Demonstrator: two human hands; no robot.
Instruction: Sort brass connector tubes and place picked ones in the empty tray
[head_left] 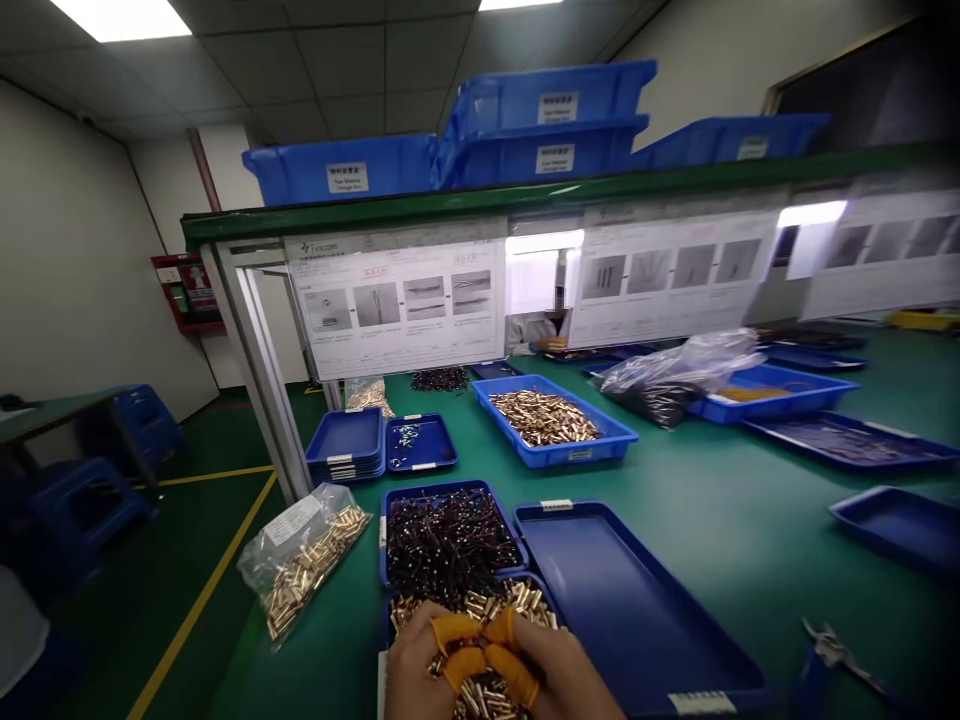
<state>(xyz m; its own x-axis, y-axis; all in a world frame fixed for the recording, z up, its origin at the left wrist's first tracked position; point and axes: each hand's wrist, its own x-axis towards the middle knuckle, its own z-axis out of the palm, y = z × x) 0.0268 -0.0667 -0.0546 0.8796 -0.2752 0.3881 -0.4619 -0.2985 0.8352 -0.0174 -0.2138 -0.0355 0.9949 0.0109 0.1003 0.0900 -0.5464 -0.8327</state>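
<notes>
Over a small blue tray [553,600] of gold-coloured metal sleeves [480,603], my left hand [422,655] and my right hand [551,660] meet fingertip to fingertip. Orange finger cots cover the thumbs and forefingers of both. The fingers are pinched together; whatever lies between them is too small and hidden to make out. Just beyond stands a blue tray [384,545] heaped with short dark wires [450,535] with pale tips. To the right of my hands lies a long, bare blue tray [622,590].
A clear bag of gold sleeves [315,565] lies left, near the table edge. Farther back are a blue bin of gold pieces [544,415], stacked trays [345,440] and a plastic bag [675,375]. Pliers [831,648] rest at right. A co-worker's hand [551,343] shows behind the rack.
</notes>
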